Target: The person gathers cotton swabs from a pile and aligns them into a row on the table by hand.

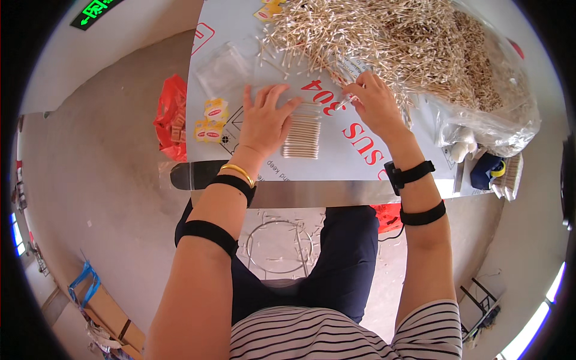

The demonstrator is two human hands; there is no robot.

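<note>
A neat row of cotton swabs (301, 139) lies side by side on the metal-topped table (288, 171). At its left edge rests my left hand (264, 123), fingers spread, the fingertips near the row's far end. My right hand (377, 108) is to the right of the row, at the near edge of a big heap of loose cotton swabs (384, 42). Its thumb and fingers are pinched on what look like cotton swabs (342, 102); how many I cannot tell. A few more swabs lie loose at the heap's left side.
Clear plastic bags (225, 69) and small yellow-and-white labels (210, 129) lie at the table's left. A red bag (172, 117) hangs beside that edge. Clear plastic sheeting (510, 129) wraps the heap's right side, near a dark blue tape dispenser (487, 171) and bundled swabs (509, 177).
</note>
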